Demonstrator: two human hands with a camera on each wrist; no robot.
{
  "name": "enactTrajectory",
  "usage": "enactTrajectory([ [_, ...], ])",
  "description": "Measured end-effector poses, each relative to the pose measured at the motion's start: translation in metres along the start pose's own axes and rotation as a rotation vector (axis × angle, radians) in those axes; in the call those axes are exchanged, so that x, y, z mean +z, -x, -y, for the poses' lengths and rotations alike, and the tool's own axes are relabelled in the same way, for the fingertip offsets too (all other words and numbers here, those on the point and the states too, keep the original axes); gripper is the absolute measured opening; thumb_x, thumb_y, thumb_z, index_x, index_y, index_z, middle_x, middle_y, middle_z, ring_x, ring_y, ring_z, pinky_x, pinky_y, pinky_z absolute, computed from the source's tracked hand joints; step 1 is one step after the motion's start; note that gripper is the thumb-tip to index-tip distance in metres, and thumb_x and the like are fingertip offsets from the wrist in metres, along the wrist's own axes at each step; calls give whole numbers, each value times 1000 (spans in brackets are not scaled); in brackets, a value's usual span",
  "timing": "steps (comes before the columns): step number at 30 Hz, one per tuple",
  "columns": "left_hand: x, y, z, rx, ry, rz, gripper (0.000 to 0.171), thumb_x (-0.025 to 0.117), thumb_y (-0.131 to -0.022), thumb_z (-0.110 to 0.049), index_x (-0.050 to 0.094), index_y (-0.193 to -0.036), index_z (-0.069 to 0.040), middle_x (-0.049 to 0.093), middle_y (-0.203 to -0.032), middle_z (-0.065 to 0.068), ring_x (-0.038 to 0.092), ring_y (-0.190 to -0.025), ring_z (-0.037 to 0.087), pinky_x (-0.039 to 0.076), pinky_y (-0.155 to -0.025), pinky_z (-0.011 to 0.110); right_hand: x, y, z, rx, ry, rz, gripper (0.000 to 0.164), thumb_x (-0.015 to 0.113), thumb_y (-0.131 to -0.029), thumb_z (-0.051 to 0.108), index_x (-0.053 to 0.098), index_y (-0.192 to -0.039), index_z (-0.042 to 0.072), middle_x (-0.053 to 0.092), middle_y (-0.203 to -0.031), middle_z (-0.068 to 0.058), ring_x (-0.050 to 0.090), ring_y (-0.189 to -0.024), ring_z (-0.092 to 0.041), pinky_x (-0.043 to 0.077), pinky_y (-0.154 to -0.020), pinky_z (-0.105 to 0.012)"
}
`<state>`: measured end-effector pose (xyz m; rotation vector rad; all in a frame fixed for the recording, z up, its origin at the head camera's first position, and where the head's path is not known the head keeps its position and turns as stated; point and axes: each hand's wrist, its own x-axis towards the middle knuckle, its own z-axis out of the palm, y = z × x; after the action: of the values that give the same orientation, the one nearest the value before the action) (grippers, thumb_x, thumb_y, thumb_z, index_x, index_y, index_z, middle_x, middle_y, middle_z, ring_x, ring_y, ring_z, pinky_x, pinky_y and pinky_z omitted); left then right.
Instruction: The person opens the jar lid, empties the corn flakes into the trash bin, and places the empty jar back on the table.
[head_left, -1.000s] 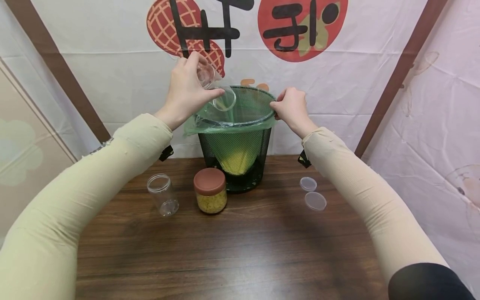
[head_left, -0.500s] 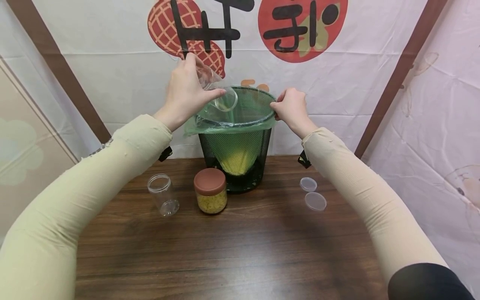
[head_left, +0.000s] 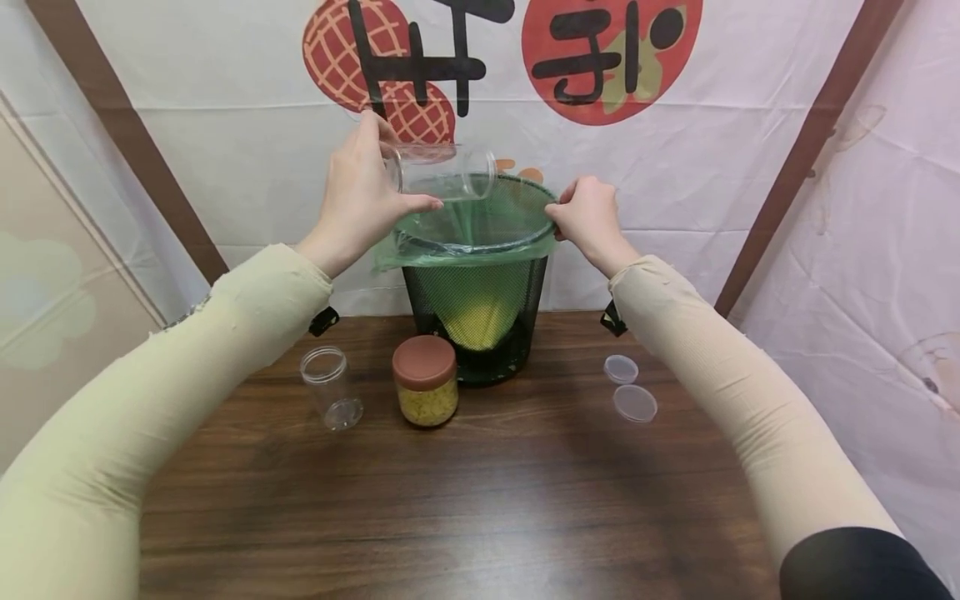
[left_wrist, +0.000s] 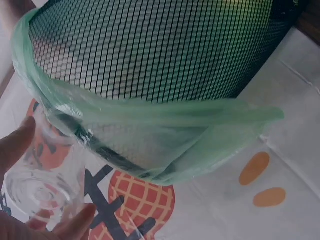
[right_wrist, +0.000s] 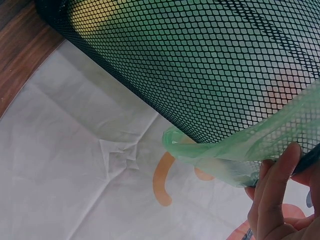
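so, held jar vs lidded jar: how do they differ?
The held jar lies roughly sideways above the bin; the lidded jar stands upright on the table. The held jar is open; the lidded jar has a brownish-red lid. The held jar looks empty; the lidded jar holds yellow bits. Both have clear walls.

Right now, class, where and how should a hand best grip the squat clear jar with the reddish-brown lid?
Probably around the rounded wall of the squat jar, below the reddish-brown lid, coming from the near side: it stands upright, with the black mesh bin close behind and an open clear jar to its left.
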<state>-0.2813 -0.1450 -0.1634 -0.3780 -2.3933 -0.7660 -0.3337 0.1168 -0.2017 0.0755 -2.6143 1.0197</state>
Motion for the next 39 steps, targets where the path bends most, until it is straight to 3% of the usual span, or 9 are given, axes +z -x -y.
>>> enactTrajectory([
  [5, 0, 5, -1, -8, 21, -8, 86, 86, -67, -25, 33, -131, -4, 49, -123, 15, 47, -109, 28, 37, -96, 40, 0, 0, -1, -1, -15, -2, 18, 57, -89, 19, 58, -98, 4, 67, -89, -13, 68, -62, -13, 55, -71, -32],
  [10, 2, 10, -4, -30, 9, 32, 92, 82, -73, -21, 29, -146, -7, 43, -134, 20, 42, -120, 33, 34, -103, 45, -1, 0, -1, 0, -27, 4, 17, 57, -89, 20, 58, -96, 4, 67, -87, -12, 67, -61, -12, 55, -71, -32],
  [13, 4, 12, -5, -37, 29, 32, 81, 79, -76, -23, 37, -141, -5, 44, -130, 20, 42, -114, 31, 36, -97, 43, -2, 0, -2, -4, -31, 0, 16, 57, -89, 19, 58, -94, 5, 67, -80, -10, 66, -58, -10, 55, -70, -32],
  [19, 5, 15, -4, -91, 134, 16, 72, 79, -76, -25, 39, -133, -5, 44, -130, 14, 45, -117, 26, 37, -100, 36, -2, -1, -5, -23, -23, 7, 15, 57, -88, 20, 59, -92, 5, 68, -70, -6, 65, -55, -9, 53, -64, -29],
  [30, -2, 32, -8, -146, 278, 11, 69, 77, -76, -31, 32, -125, -11, 53, -126, 10, 55, -116, 22, 44, -98, 34, -7, 1, 0, -24, 5, 29, 19, 53, -90, 21, 57, -98, 5, 70, -78, -11, 66, -57, -11, 55, -62, -28],
  [39, -5, 49, 5, -135, 303, -10, 69, 76, -76, -37, 34, -123, -11, 58, -119, 8, 57, -106, 20, 45, -92, 36, -8, 2, 2, -7, 6, 49, 27, 55, -91, 29, 62, -98, 4, 71, -74, -8, 65, -55, -9, 55, -60, -26],
])
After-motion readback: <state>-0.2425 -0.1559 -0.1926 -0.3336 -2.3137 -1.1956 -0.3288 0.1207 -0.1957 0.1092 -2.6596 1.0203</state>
